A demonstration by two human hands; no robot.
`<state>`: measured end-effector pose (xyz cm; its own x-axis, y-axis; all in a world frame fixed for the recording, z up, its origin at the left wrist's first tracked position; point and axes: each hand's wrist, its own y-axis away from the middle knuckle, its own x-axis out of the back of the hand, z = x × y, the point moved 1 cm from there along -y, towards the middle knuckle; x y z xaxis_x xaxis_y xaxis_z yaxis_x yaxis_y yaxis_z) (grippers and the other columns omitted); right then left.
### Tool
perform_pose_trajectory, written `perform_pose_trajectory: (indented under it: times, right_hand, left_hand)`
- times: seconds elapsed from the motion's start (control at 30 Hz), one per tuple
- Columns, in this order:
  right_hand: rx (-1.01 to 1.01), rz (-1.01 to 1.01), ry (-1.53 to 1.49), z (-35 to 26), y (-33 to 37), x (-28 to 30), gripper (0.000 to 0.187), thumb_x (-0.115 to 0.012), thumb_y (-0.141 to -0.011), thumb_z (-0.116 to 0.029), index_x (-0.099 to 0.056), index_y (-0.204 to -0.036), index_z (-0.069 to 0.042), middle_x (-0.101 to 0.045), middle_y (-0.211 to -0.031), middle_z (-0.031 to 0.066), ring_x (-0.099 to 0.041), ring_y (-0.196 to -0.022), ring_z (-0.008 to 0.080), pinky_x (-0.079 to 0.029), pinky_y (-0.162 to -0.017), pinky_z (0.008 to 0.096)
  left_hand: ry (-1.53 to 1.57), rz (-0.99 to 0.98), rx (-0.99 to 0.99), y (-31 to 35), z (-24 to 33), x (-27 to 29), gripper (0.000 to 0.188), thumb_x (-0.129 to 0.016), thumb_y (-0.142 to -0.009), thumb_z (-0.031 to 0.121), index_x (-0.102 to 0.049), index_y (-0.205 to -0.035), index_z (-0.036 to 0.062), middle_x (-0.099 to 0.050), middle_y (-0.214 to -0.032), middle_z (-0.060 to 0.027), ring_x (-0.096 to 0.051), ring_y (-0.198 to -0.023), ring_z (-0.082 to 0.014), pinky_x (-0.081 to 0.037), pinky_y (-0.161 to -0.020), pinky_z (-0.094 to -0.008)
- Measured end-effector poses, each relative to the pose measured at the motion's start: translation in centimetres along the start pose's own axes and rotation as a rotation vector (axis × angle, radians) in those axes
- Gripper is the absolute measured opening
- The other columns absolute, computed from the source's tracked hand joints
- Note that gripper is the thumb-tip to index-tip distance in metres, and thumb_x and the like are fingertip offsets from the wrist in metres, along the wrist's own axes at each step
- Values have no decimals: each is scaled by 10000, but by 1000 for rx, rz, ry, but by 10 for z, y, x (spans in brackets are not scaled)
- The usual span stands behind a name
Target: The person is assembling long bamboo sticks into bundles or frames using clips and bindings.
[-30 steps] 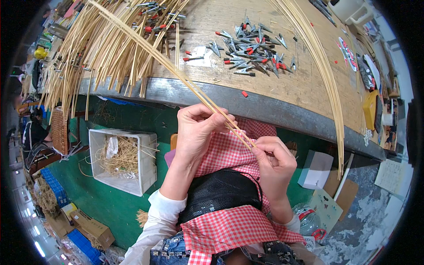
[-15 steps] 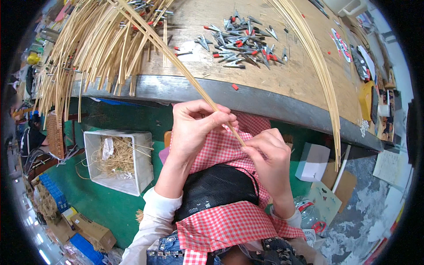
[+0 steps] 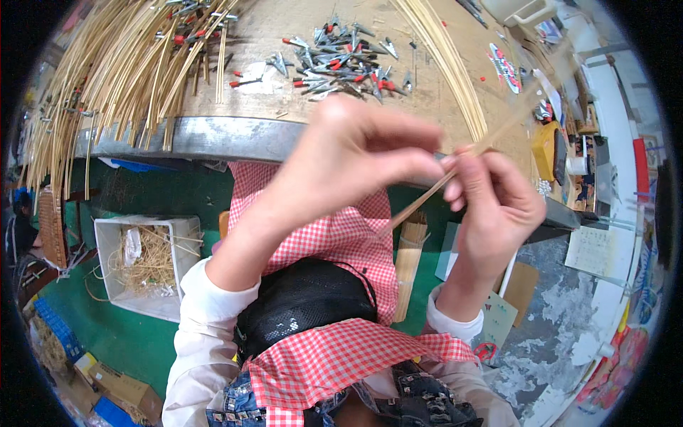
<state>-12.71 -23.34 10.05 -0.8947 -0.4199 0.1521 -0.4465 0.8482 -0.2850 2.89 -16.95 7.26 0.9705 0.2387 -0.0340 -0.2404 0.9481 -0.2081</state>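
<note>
Both hands are up close over the lap. The left hand [image 3: 356, 167] pinches the thin bamboo strip [image 3: 455, 174] between thumb and fingertips, and the right hand [image 3: 494, 206] clamps it just beside them, fingers curled shut. The strip slants through both grips, blurring beyond the right fingers. Beyond the fingers, metal clips [image 3: 341, 64] litter the workbench [image 3: 284, 139]; a white bin [image 3: 146, 263] sits below left.

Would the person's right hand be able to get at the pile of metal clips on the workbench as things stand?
Probably not at once: the right hand and left hand both pinch the thin strip. The clips lie unblocked.
</note>
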Motion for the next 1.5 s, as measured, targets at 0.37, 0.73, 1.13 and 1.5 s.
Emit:
perform_pose_trajectory:
  times: [0.37,0.73,1.13,1.5]
  right_hand:
    - [389,147,92,-34,-27,5,131,-626,-844,26,-637,-954,96,-672,-833,190,-589,-595,135,-449,-512,201]
    - [244,18,240,15,-24,-9,98,-704,-760,59,-676,-853,49,-671,-756,63,-618,-659,89,-486,-585,194]
    - [-40,14,-64,17,-10,-43,41,-637,-837,37,-647,-865,65,-672,-768,104,-622,-615,98,-501,-536,193]
    - [599,-395,775,116,-56,-104,229,-566,-758,24,-622,-979,-2,-568,-919,134,-571,-896,294,-491,-755,365]
  left_hand:
    - [-223,-14,-529,-45,17,-14,162,-714,-702,84,-706,-858,38,-619,-692,-194,-641,-646,-324,-505,-568,-333]
    - [-253,-57,-223,-32,-38,0,147,-720,-751,36,-695,-883,-24,-704,-773,-100,-650,-691,-91,-526,-646,-231]
    - [-407,307,-369,29,-33,-3,121,-623,-800,-7,-651,-917,-2,-596,-713,-117,-590,-616,-248,-452,-547,-326]
    - [-480,526,46,105,-45,65,107,-586,-837,-3,-678,-885,-30,-610,-668,-104,-538,-565,-144,-394,-521,-255]
